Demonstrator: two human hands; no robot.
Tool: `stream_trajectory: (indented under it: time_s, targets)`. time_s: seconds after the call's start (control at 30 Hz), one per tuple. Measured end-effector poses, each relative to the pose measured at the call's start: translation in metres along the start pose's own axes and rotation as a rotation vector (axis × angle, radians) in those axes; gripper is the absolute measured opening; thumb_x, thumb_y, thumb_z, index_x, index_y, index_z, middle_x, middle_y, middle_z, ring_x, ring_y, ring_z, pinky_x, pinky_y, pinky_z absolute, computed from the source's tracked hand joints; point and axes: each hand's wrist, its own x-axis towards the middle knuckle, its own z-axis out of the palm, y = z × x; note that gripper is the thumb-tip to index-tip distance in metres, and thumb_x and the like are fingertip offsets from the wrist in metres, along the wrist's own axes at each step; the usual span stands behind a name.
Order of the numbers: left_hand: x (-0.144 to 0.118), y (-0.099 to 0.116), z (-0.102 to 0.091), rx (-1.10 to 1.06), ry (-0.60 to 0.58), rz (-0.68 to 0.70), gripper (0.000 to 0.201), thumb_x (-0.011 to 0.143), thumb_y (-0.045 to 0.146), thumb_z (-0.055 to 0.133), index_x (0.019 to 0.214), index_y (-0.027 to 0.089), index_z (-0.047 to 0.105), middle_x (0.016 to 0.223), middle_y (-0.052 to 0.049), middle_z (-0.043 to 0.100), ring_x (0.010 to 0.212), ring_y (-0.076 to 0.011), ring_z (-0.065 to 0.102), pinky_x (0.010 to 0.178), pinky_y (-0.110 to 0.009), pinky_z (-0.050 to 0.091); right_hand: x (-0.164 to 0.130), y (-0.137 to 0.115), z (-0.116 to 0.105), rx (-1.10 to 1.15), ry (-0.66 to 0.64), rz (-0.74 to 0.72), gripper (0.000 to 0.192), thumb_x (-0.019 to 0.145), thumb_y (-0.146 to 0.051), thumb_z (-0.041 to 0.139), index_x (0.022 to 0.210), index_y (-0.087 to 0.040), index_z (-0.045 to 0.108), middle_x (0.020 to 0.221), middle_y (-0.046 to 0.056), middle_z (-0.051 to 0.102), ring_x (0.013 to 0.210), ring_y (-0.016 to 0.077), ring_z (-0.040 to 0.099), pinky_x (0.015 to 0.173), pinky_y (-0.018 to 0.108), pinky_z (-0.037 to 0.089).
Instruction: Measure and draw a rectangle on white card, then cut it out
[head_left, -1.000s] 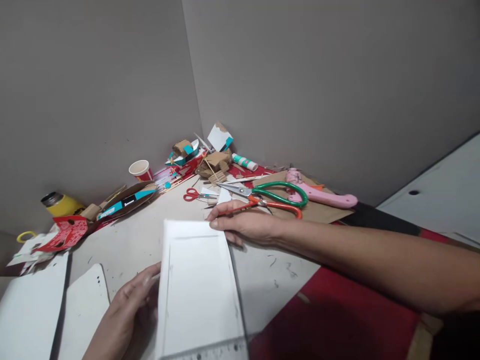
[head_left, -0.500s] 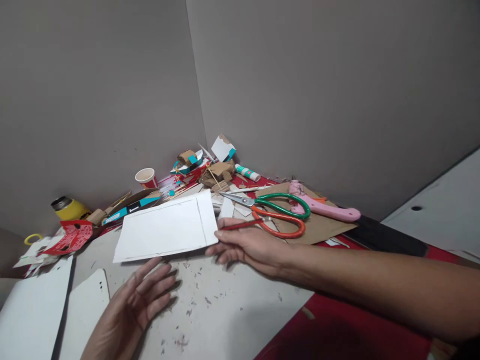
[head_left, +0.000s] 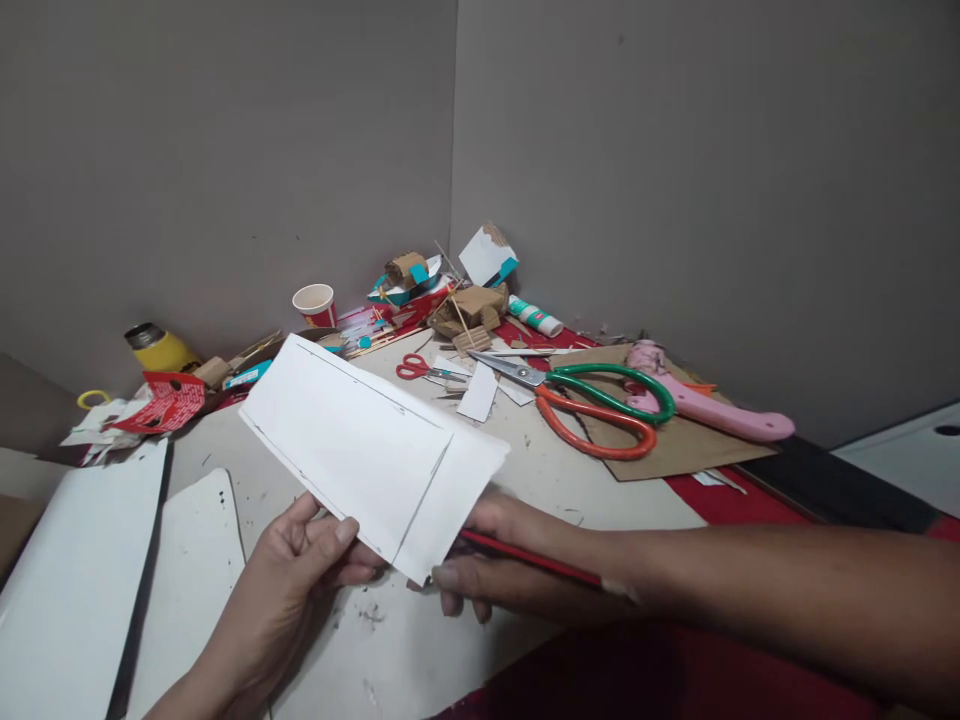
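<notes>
The white paper point(head_left: 367, 450) is held up over the tabletop point(head_left: 405, 640), tilted, with dark lines drawn near its edges. The left hand point(head_left: 300, 555) has its grip pinching the near edge of the white paper, thumb on top. The right hand point(head_left: 517, 555) is at the near right corner, its grip closed on a red pencil point(head_left: 547, 563), and some fingers hide behind the white paper. Big scissors point(head_left: 526, 374) lie farther back, on the right

A white card point(head_left: 356, 450), marked with dark lines near its edges, is being held aslant; a red pencil point(head_left: 532, 560) is being held by its near right corner.
</notes>
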Motion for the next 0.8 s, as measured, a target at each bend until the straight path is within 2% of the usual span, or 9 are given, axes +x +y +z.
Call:
stream_trajectory:
  time_s: [0.1, 0.17, 0.3, 0.4, 0.5, 0.6, 0.63, 0.7, 0.8]
  targets:
    - [-0.001, 0.006, -0.007, 0.051, 0.019, 0.065, 0.034, 0.082, 0.034, 0.075, 0.108, 0.016, 0.063, 0.067, -0.002, 0.07, 0.061, -0.0107, 0.063, 0.06, -0.019, 0.048, -0.002, 0.0, -0.005, -0.171, 0.064, -0.034, 0.011, 0.089, -0.025, 0.057, 0.087, -0.015, 0.061, 0.078, 0.002, 0.06, 0.066, 0.0108, 0.056, 0.059, 0.021, 0.048]
    - [-0.001, 0.011, -0.017, 0.085, 0.018, 0.079, 0.034, 0.082, 0.033, 0.074, 0.109, 0.017, 0.062, 0.061, 0.001, 0.067, 0.056, -0.009, 0.058, 0.058, -0.018, 0.045, -0.003, 0.0, -0.016, -0.194, 0.193, -0.031, 0.016, 0.092, -0.029, 0.056, 0.084, -0.015, 0.06, 0.074, 0.002, 0.061, 0.063, 0.0105, 0.055, 0.058, 0.022, 0.048]
    - [0.002, 0.013, -0.035, 0.202, -0.034, -0.015, 0.034, 0.081, 0.035, 0.074, 0.107, 0.018, 0.06, 0.057, 0.001, 0.064, 0.052, -0.0099, 0.053, 0.057, -0.021, 0.042, -0.002, -0.003, -0.038, -0.091, 0.6, -0.105, 0.037, 0.098, -0.047, 0.047, 0.115, -0.016, 0.057, 0.09, 0.009, 0.069, 0.062, 0.0123, 0.059, 0.054, 0.024, 0.051]
    - [0.003, 0.008, -0.043, 0.339, -0.08, -0.091, 0.034, 0.078, 0.042, 0.074, 0.1, 0.021, 0.058, 0.055, 0.003, 0.061, 0.048, -0.0125, 0.053, 0.053, -0.025, 0.041, -0.001, -0.004, -0.041, -0.055, 0.69, -0.162, 0.047, 0.095, -0.056, 0.049, 0.114, -0.015, 0.062, 0.083, 0.006, 0.067, 0.058, 0.0114, 0.057, 0.051, 0.025, 0.051]
    - [0.0, 0.006, -0.043, 0.728, 0.115, 0.034, 0.033, 0.077, 0.05, 0.071, 0.094, 0.024, 0.059, 0.053, 0.004, 0.056, 0.046, -0.0143, 0.051, 0.048, -0.025, 0.036, -0.001, -0.001, -0.032, 0.027, 0.654, -0.116, 0.048, 0.09, -0.058, 0.056, 0.105, -0.013, 0.068, 0.069, 0.001, 0.06, 0.053, 0.0098, 0.053, 0.047, 0.023, 0.048]
    - [-0.008, 0.003, -0.034, 1.143, 0.389, 0.424, 0.026, 0.079, 0.049, 0.068, 0.09, 0.027, 0.062, 0.062, 0.0, 0.063, 0.053, -0.0179, 0.056, 0.051, -0.028, 0.04, -0.001, 0.003, -0.02, 0.092, 0.59, -0.025, 0.039, 0.085, -0.05, 0.064, 0.094, -0.013, 0.068, 0.065, 0.0, 0.059, 0.052, 0.0093, 0.053, 0.046, 0.021, 0.046]
    - [-0.01, 0.002, -0.03, 1.214, 0.379, 0.561, 0.021, 0.081, 0.046, 0.067, 0.092, 0.027, 0.063, 0.072, -0.002, 0.068, 0.061, -0.0202, 0.061, 0.056, -0.029, 0.044, -0.001, 0.002, -0.018, 0.108, 0.567, 0.007, 0.034, 0.083, -0.046, 0.066, 0.091, -0.014, 0.067, 0.064, 0.0, 0.059, 0.051, 0.0092, 0.053, 0.046, 0.021, 0.045]
    - [-0.012, -0.004, -0.021, 1.308, 0.182, 0.775, 0.025, 0.085, 0.036, 0.064, 0.109, 0.029, 0.066, 0.103, -0.006, 0.073, 0.09, -0.0255, 0.068, 0.076, -0.033, 0.052, -0.001, 0.0, -0.015, 0.133, 0.523, 0.072, 0.024, 0.077, -0.036, 0.07, 0.087, -0.015, 0.066, 0.062, -0.001, 0.059, 0.052, 0.0094, 0.054, 0.046, 0.02, 0.045]
    - [-0.009, -0.016, -0.01, 1.424, -0.168, 0.883, 0.059, 0.087, 0.027, 0.061, 0.144, 0.032, 0.046, 0.148, -0.005, 0.05, 0.133, -0.0293, 0.049, 0.107, -0.041, 0.042, -0.004, -0.005, -0.013, 0.118, 0.495, 0.119, 0.014, 0.073, -0.026, 0.069, 0.082, -0.016, 0.064, 0.059, -0.003, 0.06, 0.053, 0.0095, 0.055, 0.048, 0.019, 0.044]
